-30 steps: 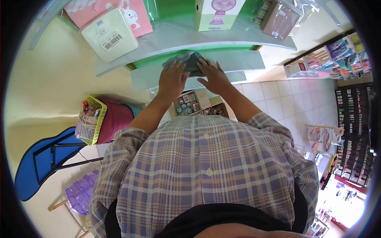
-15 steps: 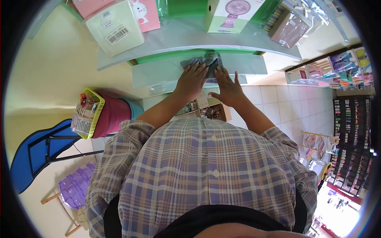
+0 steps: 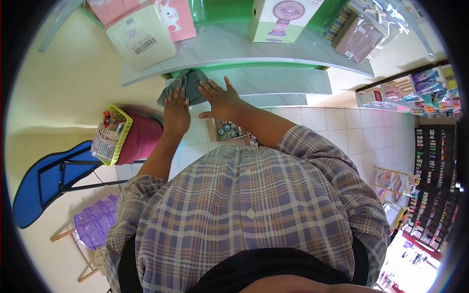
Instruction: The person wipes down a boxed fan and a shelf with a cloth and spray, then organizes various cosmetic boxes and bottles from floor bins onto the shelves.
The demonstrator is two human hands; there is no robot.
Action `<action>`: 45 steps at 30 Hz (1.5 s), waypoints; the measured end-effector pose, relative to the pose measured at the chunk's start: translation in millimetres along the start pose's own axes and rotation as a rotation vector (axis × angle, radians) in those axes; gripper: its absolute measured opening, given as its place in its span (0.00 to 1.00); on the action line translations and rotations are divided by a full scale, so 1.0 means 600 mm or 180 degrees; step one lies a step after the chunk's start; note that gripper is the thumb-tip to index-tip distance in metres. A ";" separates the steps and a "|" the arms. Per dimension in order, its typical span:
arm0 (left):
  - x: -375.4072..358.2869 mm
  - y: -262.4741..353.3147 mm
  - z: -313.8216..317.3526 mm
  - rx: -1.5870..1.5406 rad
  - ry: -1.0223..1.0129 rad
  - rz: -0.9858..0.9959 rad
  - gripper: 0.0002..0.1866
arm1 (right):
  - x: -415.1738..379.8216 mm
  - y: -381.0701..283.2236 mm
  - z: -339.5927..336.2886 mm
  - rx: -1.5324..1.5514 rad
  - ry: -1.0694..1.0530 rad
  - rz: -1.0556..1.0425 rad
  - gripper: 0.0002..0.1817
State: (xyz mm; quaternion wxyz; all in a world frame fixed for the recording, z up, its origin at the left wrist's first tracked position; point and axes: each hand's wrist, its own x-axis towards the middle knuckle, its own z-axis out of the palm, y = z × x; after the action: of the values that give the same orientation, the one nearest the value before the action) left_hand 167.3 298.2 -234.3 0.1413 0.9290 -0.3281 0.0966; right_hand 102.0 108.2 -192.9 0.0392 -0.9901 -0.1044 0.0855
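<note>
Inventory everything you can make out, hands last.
upper shelf: 1, pale grey, ahead
second shelf: 1, pale grey, below it
cloth: 1, grey, second shelf, left end
fan box: 1, white-green, upper shelf
barcoded package: 1, pale green, upper left
rabbit package: 1, pink, behind it
wrapped goods: several, brownish, upper right
bin: 1, maroon, left
basket: 1, yellow, against bin
folding chair: 1, blue-black, left
wrapped bundle: 1, purple, lower left
carton: at least 1, brown, floor
display rack: 1, black, right
plaid shirt: 1, purple-beige, worn
left hand: 1, on cloth
right hand: 1, cloth's right edge
</note>
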 end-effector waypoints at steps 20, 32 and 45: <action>0.136 0.125 -0.029 -0.0487 -0.1259 0.1204 0.18 | -0.169 0.146 0.001 0.0224 0.1634 0.0770 0.08; 0.197 0.114 0.072 -0.2132 -0.0407 -0.0738 0.20 | -0.186 0.198 0.065 0.2623 0.2164 0.2310 0.14; 0.107 0.211 0.097 -0.0104 0.0174 0.1123 0.35 | -0.103 0.112 0.066 0.0514 0.1612 0.0676 0.38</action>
State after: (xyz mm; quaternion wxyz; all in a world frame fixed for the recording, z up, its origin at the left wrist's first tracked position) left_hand 140.6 147.4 -246.4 0.1461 0.8516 -0.4836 0.1398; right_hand 48.7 31.8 -228.4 0.1336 -0.9790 0.0201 -0.1529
